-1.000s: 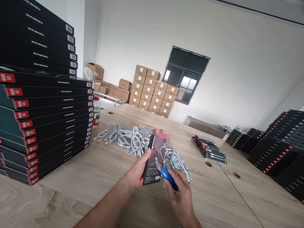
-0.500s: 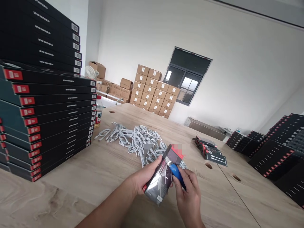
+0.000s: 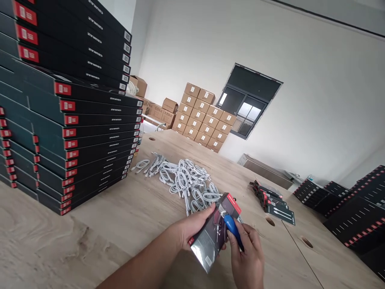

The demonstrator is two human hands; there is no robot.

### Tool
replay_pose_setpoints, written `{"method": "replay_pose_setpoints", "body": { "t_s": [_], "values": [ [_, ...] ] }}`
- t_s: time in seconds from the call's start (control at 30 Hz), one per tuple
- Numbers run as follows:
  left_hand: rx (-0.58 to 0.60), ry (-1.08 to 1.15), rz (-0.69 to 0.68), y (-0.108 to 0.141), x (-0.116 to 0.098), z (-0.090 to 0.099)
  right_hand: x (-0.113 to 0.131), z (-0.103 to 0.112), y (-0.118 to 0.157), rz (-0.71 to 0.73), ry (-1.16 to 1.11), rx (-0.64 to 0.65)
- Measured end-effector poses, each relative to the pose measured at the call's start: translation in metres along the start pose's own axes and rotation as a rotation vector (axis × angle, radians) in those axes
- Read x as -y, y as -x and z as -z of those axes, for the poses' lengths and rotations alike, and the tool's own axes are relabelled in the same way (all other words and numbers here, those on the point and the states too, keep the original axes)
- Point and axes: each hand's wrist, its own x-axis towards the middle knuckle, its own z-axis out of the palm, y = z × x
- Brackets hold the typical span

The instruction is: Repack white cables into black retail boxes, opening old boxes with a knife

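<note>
Dark box (image 3: pixel 212 232) — clear-wrapped, contents hidden — blue-handled tool (image 3: pixel 231 226) at upper face

Glossy box (image 3: pixel 211 235) — smooth plastic handle (image 3: pixel 231 224) — wood-grained table (image 3: pixel 150 212)

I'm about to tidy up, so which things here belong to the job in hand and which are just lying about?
In use:
dark box, held in the left hand
blue-handled tool, held in the right hand at the box

Probably just lying about:
pale cables, beyond the box; could be related
small black packages, off to the right
brown cartons, stacked behind
</note>
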Motion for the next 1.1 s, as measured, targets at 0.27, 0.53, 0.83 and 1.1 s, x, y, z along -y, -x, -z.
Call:
{"method": "replay_pose_setpoints", "body": {
  "t_s": [0.27,0.53,0.83,1.1],
  "values": [
    [-0.168,-0.124,0.065,-0.021,0.029,-0.014,0.038,0.004,-0.025,-0.066,-0.034,-0.109],
    [-0.155,0.153,-0.229,-0.006,-0.007,-0.004,0.013,0.003,-0.010,-0.116,-0.081,-0.045],
    [-0.169,0.351,-0.513,-0.002,-0.020,0.007,0.013,0.006,-0.012,-0.171,-0.161,0.087],
    [-0.360,0.552,-0.923,0.024,-0.054,0.033,0.046,0.011,-0.004,-0.462,-0.138,1.046]
  ]
}}
